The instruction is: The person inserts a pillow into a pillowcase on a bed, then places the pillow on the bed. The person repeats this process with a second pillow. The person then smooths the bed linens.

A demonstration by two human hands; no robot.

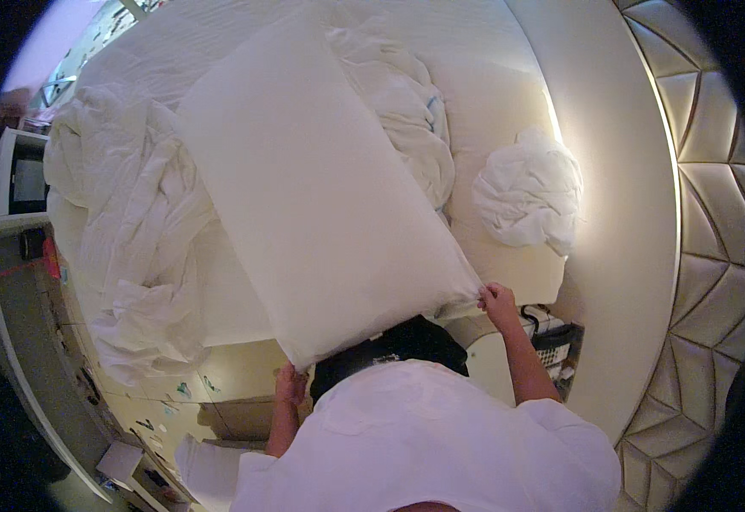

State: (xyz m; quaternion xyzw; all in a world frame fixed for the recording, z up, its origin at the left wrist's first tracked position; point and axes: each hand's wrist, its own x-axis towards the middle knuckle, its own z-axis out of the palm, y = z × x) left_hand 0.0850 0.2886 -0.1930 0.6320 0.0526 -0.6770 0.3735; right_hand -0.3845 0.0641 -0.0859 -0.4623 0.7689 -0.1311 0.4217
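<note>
A large white pillow (308,173) in a smooth pillowcase stretches out in front of me over the bed. My left hand (291,384) grips its near left corner. Its near right corner is pinched in the fingers of my right hand (498,303). Between them the near edge runs just above my dark trousers (392,345). Crumpled white bedding (136,192) lies left of the pillow and hangs over the bed's side. More rumpled white bedding (404,109) with a blue-trimmed edge is partly hidden behind the pillow's right side.
A bundled white cloth (529,192) rests on the right end of the bed, by the lit wall panel (603,192). Below it stands a bedside cabinet (489,365) beside a dark basket (555,345). A red dustpan-like object (51,259) is at far left. Tiled floor (244,371) shows.
</note>
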